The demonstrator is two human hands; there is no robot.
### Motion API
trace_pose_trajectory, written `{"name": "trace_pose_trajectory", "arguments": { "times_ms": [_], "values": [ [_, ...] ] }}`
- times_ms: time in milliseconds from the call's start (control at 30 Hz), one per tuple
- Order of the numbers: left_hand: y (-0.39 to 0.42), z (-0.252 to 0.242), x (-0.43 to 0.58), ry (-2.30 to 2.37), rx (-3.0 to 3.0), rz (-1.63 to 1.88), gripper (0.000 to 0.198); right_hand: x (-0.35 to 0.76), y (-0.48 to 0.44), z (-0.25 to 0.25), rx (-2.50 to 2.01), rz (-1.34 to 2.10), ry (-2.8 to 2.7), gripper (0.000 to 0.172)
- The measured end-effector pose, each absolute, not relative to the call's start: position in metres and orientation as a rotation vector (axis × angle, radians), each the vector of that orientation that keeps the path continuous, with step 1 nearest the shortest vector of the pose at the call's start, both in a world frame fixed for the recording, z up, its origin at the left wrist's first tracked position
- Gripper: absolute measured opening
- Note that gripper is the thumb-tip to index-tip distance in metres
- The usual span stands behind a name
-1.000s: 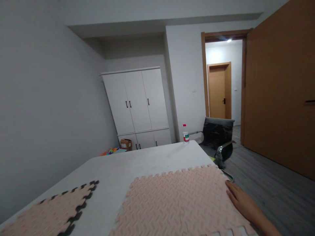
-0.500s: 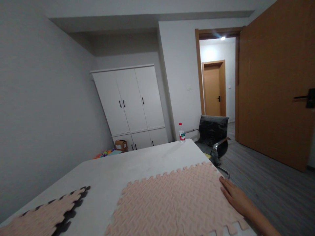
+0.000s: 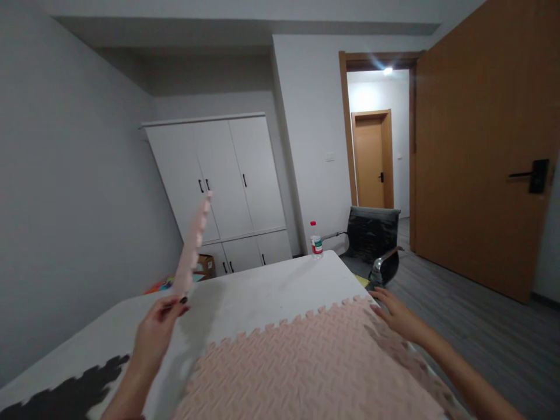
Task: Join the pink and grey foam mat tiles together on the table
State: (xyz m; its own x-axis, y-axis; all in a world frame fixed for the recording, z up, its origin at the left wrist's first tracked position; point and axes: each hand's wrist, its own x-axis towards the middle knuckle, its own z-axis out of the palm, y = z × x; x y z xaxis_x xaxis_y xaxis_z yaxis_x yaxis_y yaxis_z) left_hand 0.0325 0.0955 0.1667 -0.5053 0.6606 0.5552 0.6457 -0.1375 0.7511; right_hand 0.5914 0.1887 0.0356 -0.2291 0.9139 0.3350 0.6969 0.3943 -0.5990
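Note:
Pinched in my left hand (image 3: 160,326) is a pink foam mat tile (image 3: 192,251), held up nearly edge-on above the table, its toothed edge facing right. On the tabletop lie joined pink foam tiles (image 3: 301,361) with a raised woven pattern. My right hand (image 3: 396,314) is over their far right corner by the table edge, fingers stretched out, with nothing in it. A dark grey foam tile (image 3: 74,385) rests at the lower left, partly behind my left forearm.
A red-capped plastic bottle (image 3: 316,242) stands at the far corner of the white table (image 3: 258,300). Beyond are a black office chair (image 3: 371,239), a white cabinet (image 3: 219,181), a cardboard box (image 3: 206,265) and an open wooden door (image 3: 476,163).
My left hand has come into view, lifting a pink tile off the left stack and uncovering the dark tile. My right hand has shifted up and slightly left in view.

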Motion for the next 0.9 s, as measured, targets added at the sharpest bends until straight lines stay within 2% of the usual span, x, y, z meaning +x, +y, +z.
{"name": "trace_pose_trajectory", "arguments": {
  "times_ms": [67, 167, 300, 367, 533, 700, 900],
  "values": [
    [0.138, 0.156, 0.064, 1.839, 1.717, 1.669, 0.052, 0.587, 0.210, 0.061, -1.216, 0.674, -1.830, 0.062],
    [0.188, 0.132, 0.117, 1.619, 1.910, 1.465, 0.042, 0.585, 0.241, 0.088, -1.125, 1.073, -1.472, 0.066],
    [0.226, 0.085, 0.171, 1.520, 2.043, 1.198, 0.031, 0.588, 0.281, 0.087, -1.149, 1.245, -1.277, 0.068],
    [0.234, 0.058, 0.187, 1.545, 2.085, 1.089, 0.026, 0.587, 0.298, 0.071, -1.236, 1.238, -1.298, 0.067],
    [0.242, 0.011, 0.198, 1.637, 2.191, 0.905, 0.019, 0.570, 0.330, 0.016, -1.470, 1.073, -1.450, 0.046],
    [0.249, 0.000, 0.195, 1.714, 2.255, 0.830, 0.017, 0.550, 0.337, -0.020, -1.541, 0.773, -1.655, 0.043],
    [0.248, -0.002, 0.202, 1.804, 2.306, 0.763, 0.015, 0.541, 0.319, -0.038, -1.492, 0.438, -1.842, 0.041]
  ]
}}
